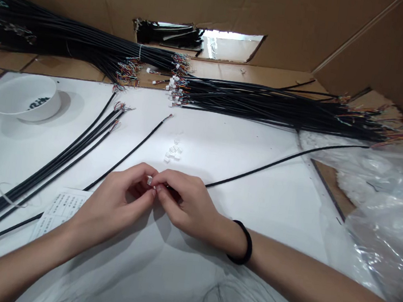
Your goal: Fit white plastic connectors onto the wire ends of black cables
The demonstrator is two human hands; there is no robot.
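One white counter [236, 225] carries a black cable [277, 166] running toward 2 o'clock from the right hand [187, 203], the nearer hand to it, while the left hand [113, 203] meets it, fingertips pinched together on a small white connector housing [149, 180], loose housings [173, 150] lying just beyond at 12 o'clock.

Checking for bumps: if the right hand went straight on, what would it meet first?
The right hand would likely meet the small white connector between the fingertips, then the left hand; depth is unclear.
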